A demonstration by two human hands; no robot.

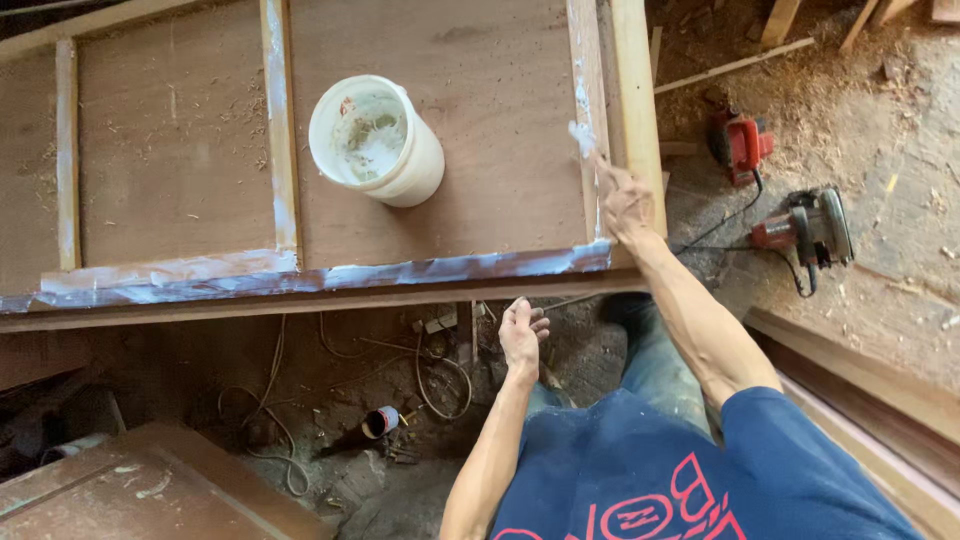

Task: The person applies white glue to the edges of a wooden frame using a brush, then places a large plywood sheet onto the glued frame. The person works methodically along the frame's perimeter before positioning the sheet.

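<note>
Plywood panel [460, 190] with glued-on wooden battens lies flat across the top of the view, filling everything left of and beyond the right hand [625, 205]. Judged: big, stiff, heavy-ish sheet, awkward for one person; take it by the long bare edges, two hands spread wide. Near edge carries a wet white glue band [330, 278], so slippery and messy there; keep off it.

Right-side batten [585, 120]: the right hand's forefinger touches a white glue smear on it, other fingers loosely curled, holding nothing. Thin strip, probably stiff along its length, likely to shift while the glue is wet.

White plastic bucket [375, 140] stands upright on the panel, well left of the right hand, open top, glue residue inside. Looks light, smooth, slick wall; take it round the body or by the rim.

Left hand [522, 335] hangs below the panel's near edge, half open, empty, touching nothing.

Circular saw [810, 232] and a second red power tool [742, 145] lie on the sawdust floor, right of the right hand. No bench visible.
</note>
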